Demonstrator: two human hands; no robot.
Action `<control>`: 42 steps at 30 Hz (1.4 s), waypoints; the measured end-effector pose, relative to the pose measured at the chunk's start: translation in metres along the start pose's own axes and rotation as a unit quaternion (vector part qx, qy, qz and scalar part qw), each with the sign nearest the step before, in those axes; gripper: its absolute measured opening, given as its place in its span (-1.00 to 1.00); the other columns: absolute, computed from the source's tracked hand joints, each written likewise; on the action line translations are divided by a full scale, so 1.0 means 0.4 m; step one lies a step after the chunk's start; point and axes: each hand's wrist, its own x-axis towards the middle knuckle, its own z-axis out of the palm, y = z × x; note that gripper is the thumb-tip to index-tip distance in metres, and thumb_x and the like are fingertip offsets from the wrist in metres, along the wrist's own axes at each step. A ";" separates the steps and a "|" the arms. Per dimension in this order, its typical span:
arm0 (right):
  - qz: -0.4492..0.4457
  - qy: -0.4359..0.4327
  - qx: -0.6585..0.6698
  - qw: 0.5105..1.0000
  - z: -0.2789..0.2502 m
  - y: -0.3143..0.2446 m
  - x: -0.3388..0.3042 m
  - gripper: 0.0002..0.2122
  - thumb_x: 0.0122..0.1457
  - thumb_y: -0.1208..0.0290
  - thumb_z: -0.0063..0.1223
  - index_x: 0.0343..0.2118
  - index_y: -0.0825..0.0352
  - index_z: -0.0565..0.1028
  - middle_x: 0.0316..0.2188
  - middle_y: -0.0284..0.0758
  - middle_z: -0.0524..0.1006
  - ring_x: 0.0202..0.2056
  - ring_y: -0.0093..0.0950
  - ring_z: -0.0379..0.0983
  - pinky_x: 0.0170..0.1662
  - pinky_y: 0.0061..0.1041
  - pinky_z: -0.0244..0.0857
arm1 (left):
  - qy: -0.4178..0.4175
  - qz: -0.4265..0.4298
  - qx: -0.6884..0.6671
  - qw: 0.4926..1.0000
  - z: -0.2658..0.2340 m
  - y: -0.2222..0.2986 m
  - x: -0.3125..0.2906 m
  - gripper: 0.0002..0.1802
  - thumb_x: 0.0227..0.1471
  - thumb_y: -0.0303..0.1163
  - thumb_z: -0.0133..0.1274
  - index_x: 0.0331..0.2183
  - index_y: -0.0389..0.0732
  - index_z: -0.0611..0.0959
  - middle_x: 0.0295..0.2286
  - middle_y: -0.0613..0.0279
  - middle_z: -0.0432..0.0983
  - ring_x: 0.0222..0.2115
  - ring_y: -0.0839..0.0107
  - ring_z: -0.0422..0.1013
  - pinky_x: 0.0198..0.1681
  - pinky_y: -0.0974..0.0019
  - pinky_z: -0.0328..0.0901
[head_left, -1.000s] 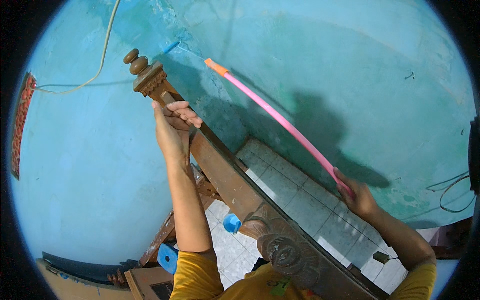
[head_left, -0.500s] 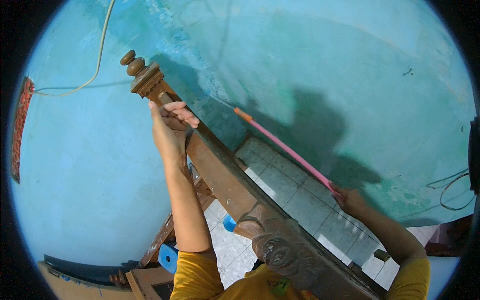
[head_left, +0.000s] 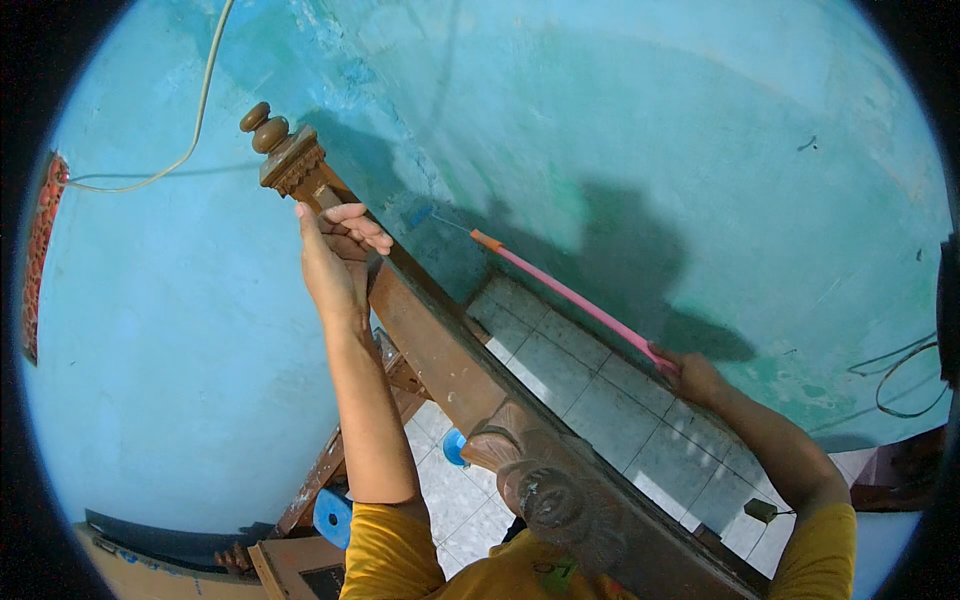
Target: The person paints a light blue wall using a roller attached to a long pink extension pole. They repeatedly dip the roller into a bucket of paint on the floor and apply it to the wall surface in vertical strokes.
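My right hand (head_left: 694, 378) is closed round the end of a paint roller's long pink handle (head_left: 590, 303). Past an orange piece, a thin metal rod runs to a small, blurred blue head (head_left: 421, 213) by the shadowed wall corner. A brown carved wooden headboard (head_left: 440, 365) slants across the view, between my arms, with a turned finial (head_left: 265, 130) on its upper post. Against that post rests my left hand (head_left: 343, 250), thumb raised and fingers loosely bent and apart, nothing seen inside it. What its far side touches is hidden.
Patchy blue-green walls (head_left: 760, 150) meet behind the post. A pale cable (head_left: 205, 95) hangs at upper left. Below are grey-white floor tiles (head_left: 620, 400), a blue plastic item (head_left: 333, 517) and wooden pieces (head_left: 290, 565). A wire loop (head_left: 905, 385) lies against the right wall.
The roller's front end has dropped slightly, and its blue head now shows. My right hand has shifted a little up and left. My left hand stays at the post.
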 end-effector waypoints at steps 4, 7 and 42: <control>-0.040 0.044 0.032 0.998 -0.055 -0.021 -0.020 -0.55 0.28 0.28 0.00 0.23 0.03 0.31 -0.19 0.00 0.56 -0.29 -0.05 0.54 -0.14 -0.21 0.39 | -0.013 0.002 0.000 1.000 -0.003 -0.001 0.002 -0.31 0.30 0.16 -0.37 -0.34 -0.30 0.54 -0.58 0.15 0.44 -0.56 0.25 0.41 -0.44 0.23 0.30; -0.105 0.093 0.064 0.988 -0.116 -0.025 -0.059 -0.56 0.24 0.28 0.04 0.20 0.06 0.37 -0.24 0.00 0.57 -0.33 -0.02 0.54 -0.17 -0.20 0.40 | 0.004 -0.003 0.013 1.000 0.002 -0.001 0.002 -0.31 0.30 0.17 -0.36 -0.34 -0.30 0.54 -0.58 0.15 0.44 -0.56 0.25 0.41 -0.44 0.23 0.30; -0.044 0.036 -0.002 0.998 0.060 0.025 0.008 -0.60 0.29 0.23 -0.04 0.19 -0.02 0.37 -0.32 0.04 0.56 -0.32 0.01 0.51 -0.22 -0.10 0.37 | -0.016 -0.003 0.012 1.000 -0.005 -0.001 0.006 -0.30 0.31 0.15 -0.36 -0.34 -0.33 0.55 -0.59 0.13 0.44 -0.58 0.23 0.41 -0.44 0.21 0.29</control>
